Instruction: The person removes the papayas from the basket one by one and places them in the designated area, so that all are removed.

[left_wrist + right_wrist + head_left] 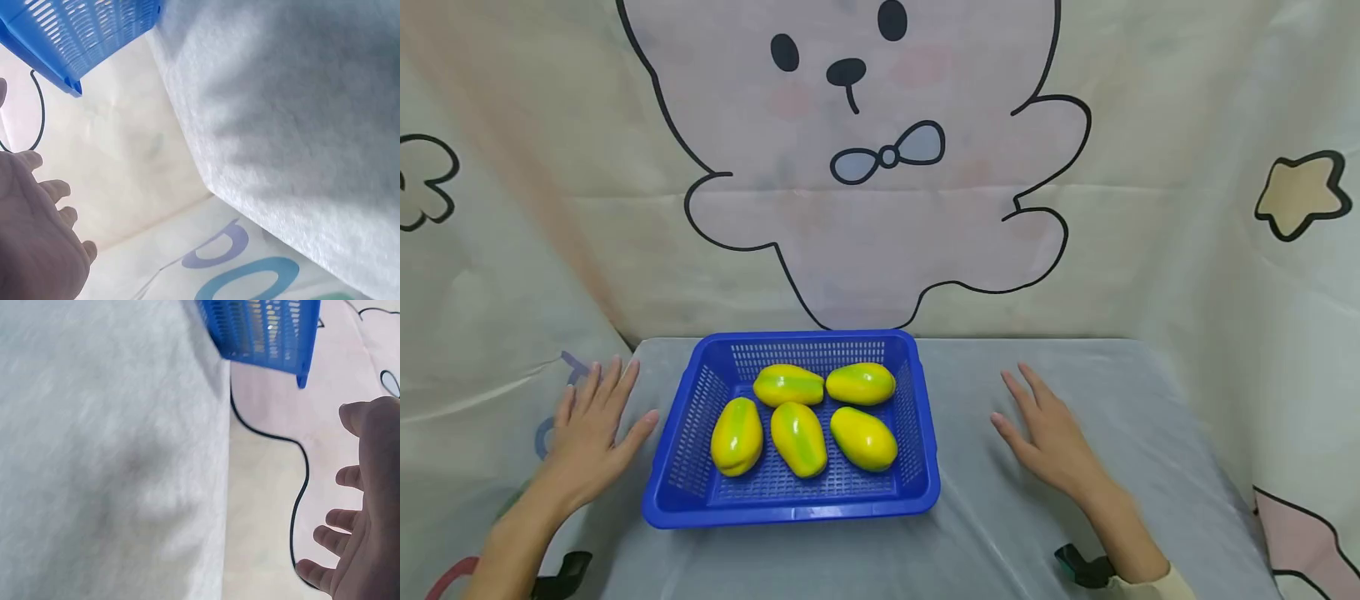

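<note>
1. Flanking the blue basket (790,512), our left hand (589,433) and right hand (1051,435) hover empty, fingers loosely spread.
2. Five yellow-green fruits (798,440) lie inside, walls (696,442) likely stopping them rolling over the grey cloth (977,517) beneath.

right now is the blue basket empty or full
Partly full: the blue basket holds five yellow-green fruits, with bare space left around them.

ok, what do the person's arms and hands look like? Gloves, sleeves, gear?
Left hand and right hand both bare: no gloves or rings visible. A pale cream sleeve shows on the right forearm; none in view on the left. Black piece by the left wrist, black-and-green piece by the right, probably camera mounts.
</note>
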`<state>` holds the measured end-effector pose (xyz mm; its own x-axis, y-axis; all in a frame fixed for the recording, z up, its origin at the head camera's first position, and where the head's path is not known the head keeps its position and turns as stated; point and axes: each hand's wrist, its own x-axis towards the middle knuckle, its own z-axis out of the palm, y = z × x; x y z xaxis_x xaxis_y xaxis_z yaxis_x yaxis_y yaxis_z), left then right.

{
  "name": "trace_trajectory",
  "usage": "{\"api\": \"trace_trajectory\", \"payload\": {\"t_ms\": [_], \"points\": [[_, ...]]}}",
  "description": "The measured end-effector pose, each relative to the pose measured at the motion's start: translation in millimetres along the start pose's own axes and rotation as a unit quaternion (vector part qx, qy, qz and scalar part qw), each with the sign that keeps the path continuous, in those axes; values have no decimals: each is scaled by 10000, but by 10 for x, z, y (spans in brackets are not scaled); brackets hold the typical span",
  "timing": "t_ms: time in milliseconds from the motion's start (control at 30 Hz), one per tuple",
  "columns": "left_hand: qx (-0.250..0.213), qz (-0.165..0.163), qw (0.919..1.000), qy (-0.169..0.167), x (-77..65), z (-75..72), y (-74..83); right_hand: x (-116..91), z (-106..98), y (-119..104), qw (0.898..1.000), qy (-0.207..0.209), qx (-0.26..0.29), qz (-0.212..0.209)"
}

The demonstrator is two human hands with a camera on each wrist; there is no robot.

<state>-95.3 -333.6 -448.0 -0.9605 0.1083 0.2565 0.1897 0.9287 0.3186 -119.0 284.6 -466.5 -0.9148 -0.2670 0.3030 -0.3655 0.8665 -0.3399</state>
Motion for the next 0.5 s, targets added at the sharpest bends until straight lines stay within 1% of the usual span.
{"api": "trace_trajectory", "payload": {"t_ms": [100,200,267,367,500], "points": [[-179,103,9997,89,17,-9,3,52,-8,-81,9999,-40,97,-44],[-458,125,9989,44,31,0,15,99,-24,-159,9998,-15,174,-80],[-674,109,9977,22,41,-1,22,135,-33,-218,9998,-75,162,-92],[-1036,53,9945,-115,57,-10,38,190,-40,-310,9996,-201,175,-95],[-1368,-175,9895,-428,77,-33,79,264,-62,-412,9990,-325,269,-159]]}}
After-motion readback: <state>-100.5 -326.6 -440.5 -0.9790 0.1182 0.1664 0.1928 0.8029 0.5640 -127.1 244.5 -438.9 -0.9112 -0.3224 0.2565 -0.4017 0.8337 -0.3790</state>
